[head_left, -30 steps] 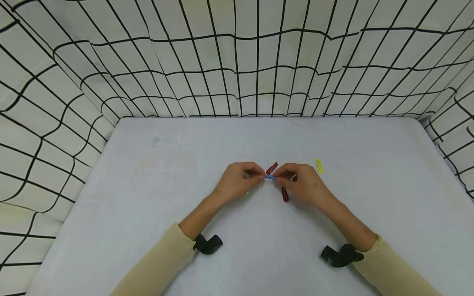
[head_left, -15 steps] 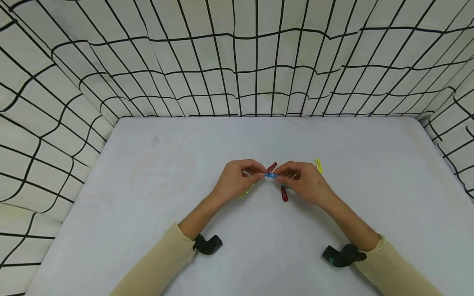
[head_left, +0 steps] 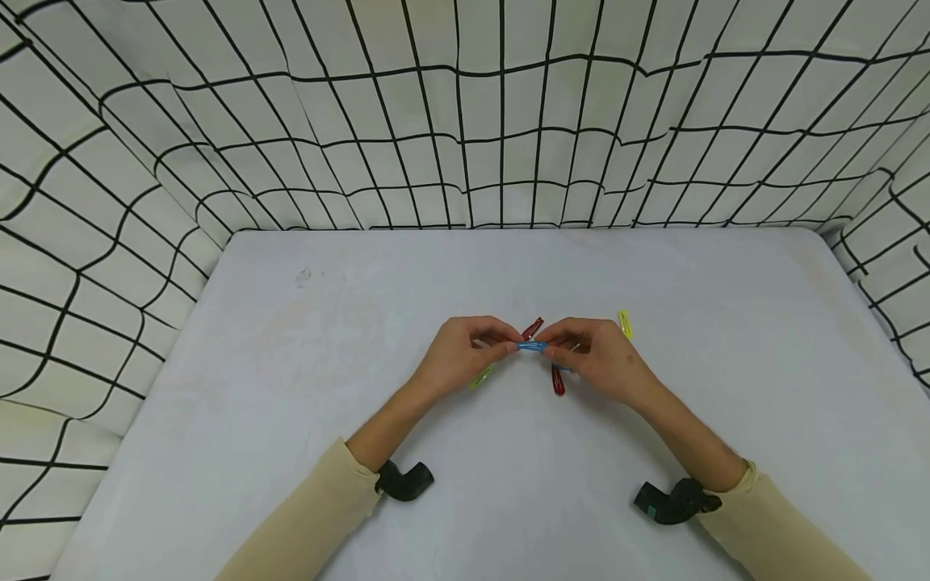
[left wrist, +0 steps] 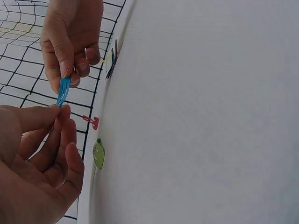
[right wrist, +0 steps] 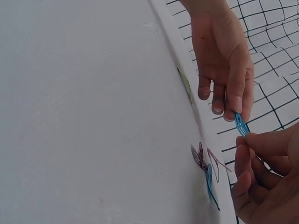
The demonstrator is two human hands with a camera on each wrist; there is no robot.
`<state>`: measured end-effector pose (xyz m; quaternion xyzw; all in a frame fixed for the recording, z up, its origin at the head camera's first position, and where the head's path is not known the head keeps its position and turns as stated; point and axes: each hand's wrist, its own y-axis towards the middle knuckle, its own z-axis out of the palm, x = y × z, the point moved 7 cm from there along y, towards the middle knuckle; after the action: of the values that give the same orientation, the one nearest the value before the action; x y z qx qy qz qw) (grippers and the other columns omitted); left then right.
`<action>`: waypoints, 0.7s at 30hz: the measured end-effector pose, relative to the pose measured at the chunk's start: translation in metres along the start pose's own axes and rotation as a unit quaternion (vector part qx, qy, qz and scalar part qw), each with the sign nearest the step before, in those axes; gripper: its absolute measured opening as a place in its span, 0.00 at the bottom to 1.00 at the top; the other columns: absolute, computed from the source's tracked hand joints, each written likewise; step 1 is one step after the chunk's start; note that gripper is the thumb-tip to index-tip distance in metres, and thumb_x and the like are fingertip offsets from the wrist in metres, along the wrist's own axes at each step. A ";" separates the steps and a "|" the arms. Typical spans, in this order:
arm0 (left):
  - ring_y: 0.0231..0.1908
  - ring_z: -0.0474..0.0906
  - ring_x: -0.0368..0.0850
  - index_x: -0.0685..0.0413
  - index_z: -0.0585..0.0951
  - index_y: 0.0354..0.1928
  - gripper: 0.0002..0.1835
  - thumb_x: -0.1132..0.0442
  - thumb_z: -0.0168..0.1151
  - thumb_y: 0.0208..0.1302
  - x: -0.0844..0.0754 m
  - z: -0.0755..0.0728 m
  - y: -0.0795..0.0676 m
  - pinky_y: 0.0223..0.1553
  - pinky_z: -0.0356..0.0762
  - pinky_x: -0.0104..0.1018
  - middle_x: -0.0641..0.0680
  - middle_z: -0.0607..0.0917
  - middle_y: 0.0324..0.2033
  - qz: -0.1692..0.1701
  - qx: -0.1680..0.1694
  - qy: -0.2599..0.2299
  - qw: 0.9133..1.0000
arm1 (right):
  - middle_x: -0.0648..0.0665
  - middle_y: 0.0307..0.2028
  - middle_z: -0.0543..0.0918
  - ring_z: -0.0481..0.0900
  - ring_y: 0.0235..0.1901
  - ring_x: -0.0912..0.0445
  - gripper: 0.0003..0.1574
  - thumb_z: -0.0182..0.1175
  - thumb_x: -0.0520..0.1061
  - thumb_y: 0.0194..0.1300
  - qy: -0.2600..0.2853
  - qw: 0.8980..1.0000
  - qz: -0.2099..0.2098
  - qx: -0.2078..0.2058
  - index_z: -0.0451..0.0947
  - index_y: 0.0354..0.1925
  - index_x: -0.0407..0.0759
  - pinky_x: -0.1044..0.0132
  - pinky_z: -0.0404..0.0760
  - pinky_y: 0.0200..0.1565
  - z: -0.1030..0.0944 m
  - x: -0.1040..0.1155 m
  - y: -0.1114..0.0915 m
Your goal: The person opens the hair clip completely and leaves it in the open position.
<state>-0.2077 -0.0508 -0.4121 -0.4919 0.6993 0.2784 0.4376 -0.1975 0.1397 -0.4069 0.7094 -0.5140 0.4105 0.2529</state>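
Both hands meet over the middle of the white table point(head_left: 305, 420) and pinch a small blue hair clip point(head_left: 531, 346) between them. My left hand point(head_left: 508, 348) holds its left end with thumb and forefinger, and my right hand point(head_left: 551, 349) pinches the right end. The left wrist view shows the blue hair clip point(left wrist: 63, 91) held above the table surface between the two sets of fingertips. It also appears in the right wrist view, where the blue hair clip point(right wrist: 241, 124) spans both hands.
Loose clips lie on the table around the hands: a red clip point(head_left: 533, 328) behind them, a second red clip point(head_left: 558, 382) under the right hand, a yellow clip point(head_left: 625, 323) to the right, a yellow-green clip point(head_left: 480, 376) by the left hand. Grid-patterned cloth walls point(head_left: 465, 121) surround the table.
Both hands have lifted slightly and drifted a little away from me with the blue clip. More of the clip now shows between the fingertips, and the yellow-green clip has come into view.
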 end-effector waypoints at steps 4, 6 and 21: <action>0.37 0.86 0.41 0.45 0.91 0.44 0.06 0.61 0.71 0.67 0.000 0.000 0.000 0.39 0.80 0.33 0.49 0.92 0.42 -0.001 0.002 -0.007 1.000 | 0.43 0.43 0.90 0.83 0.36 0.52 0.09 0.67 0.41 0.71 0.012 1.000 0.018 0.003 0.88 0.48 0.48 0.67 0.79 0.33 0.000 -0.003 0.000; 0.37 0.86 0.42 0.45 0.91 0.45 0.06 0.60 0.71 0.68 0.000 0.000 0.000 0.38 0.79 0.32 0.49 0.93 0.42 0.001 0.003 -0.010 1.000 | 0.43 0.43 0.90 0.83 0.35 0.51 0.09 0.67 0.42 0.71 0.018 1.000 0.023 0.003 0.88 0.48 0.48 0.67 0.77 0.32 0.000 -0.003 0.000; 0.38 0.83 0.40 0.46 0.92 0.45 0.06 0.60 0.71 0.69 -0.002 -0.001 -0.001 0.37 0.78 0.31 0.49 0.93 0.42 0.023 0.009 -0.043 0.999 | 0.39 0.44 0.90 0.85 0.38 0.49 0.10 0.67 0.41 0.70 0.077 0.996 0.041 0.000 0.88 0.49 0.46 0.66 0.77 0.35 -0.003 -0.005 -0.001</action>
<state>-0.2065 -0.0514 -0.4095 -0.4596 0.6931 0.3033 0.4652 -0.1985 0.1445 -0.4094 0.6535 -0.5220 0.4742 0.2750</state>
